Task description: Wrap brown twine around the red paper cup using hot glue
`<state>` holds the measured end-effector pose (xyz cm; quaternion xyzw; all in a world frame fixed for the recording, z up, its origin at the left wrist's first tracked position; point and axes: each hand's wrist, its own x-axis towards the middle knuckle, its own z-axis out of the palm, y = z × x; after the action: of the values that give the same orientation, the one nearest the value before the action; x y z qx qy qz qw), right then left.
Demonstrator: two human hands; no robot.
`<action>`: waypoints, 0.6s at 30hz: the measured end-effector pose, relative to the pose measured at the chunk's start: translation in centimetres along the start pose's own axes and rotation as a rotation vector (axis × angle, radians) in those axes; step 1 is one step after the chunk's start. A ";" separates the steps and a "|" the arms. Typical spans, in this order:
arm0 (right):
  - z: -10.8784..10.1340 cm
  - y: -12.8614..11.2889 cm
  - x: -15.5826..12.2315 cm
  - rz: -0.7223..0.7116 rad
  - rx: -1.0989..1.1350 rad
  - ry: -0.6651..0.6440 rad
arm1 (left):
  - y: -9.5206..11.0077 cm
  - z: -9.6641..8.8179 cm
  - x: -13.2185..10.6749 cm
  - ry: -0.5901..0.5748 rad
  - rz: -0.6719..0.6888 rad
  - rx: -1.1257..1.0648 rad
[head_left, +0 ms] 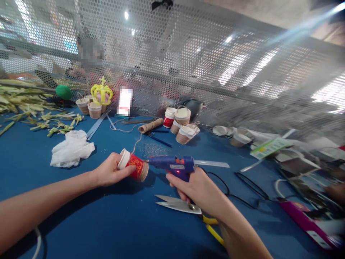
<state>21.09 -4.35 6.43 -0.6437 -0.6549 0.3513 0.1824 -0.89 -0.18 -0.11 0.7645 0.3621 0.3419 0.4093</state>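
My left hand (pixel 111 169) grips a red and white paper cup (pixel 136 167), tilted on its side, with its white rim to the left. Twine is wrapped around the cup's bottom end, and a strand runs from it up to a twine roll (pixel 151 126). In my right hand (pixel 192 185) is a blue glue gun (pixel 172 163) with a small red light and a clear glue stick out of its back. Its nozzle is at the cup near the twine; whether it touches I cannot tell. Below lie scissors (pixel 179 205) with yellow handles, partly hidden by my right forearm.
Twine-wrapped cups (pixel 185 133) stand beyond the glue gun. A crumpled white cloth (pixel 71 149) lies left, near dried leaves (pixel 21 97) and a yellow crown-shaped piece (pixel 101 94). A black cord (pixel 242 201) leads toward a purple power strip (pixel 304 223). Perforated metal panel (pixel 161 54) closes the back.
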 end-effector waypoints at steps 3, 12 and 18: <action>-0.1 0.1 -0.1 0.005 -0.001 -0.037 | -0.1 0.1 0.1 0.015 -0.051 -0.044; 0.0 -0.5 -0.5 0.032 -0.013 -0.048 | -0.4 0.1 0.3 0.071 -0.142 -0.136; -0.5 0.0 -0.4 -0.038 0.110 -0.088 | -0.7 0.2 0.4 0.104 -0.150 -0.165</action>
<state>21.51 -4.61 6.86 -0.6039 -0.6543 0.4112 0.1952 -0.73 0.34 -0.76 0.6801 0.4098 0.3781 0.4760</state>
